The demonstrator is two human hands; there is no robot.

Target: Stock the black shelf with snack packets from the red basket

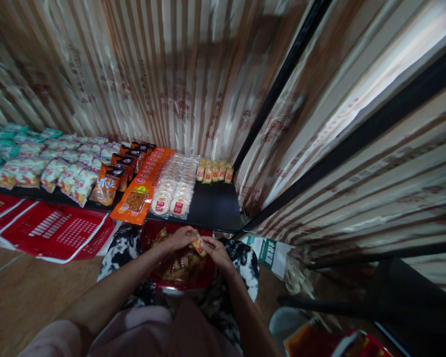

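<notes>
Both my hands meet over my lap around a small yellow-and-red snack packet (198, 246). My left hand (183, 238) pinches its upper left side. On the other side, the fingers of my right hand (216, 251) are closed on the same packet. Under them, between my knees, a red bag (208, 281) lies open with many similar gold-wrapped packets (178, 268) in it. Rows of small yellow packets (215, 172) stand at the right end of the black shelf (217, 206). Next to them lie clear-wrapped white rice crackers (170, 198).
Orange snack bags (134, 201), brown-and-orange bags (106, 186) and white snack bags (74, 178) line the shelf leftward. Red shopping bags (59, 228) hang below its front edge. Black frame bars (282, 84) and a striped curtain (178, 74) stand behind and to the right.
</notes>
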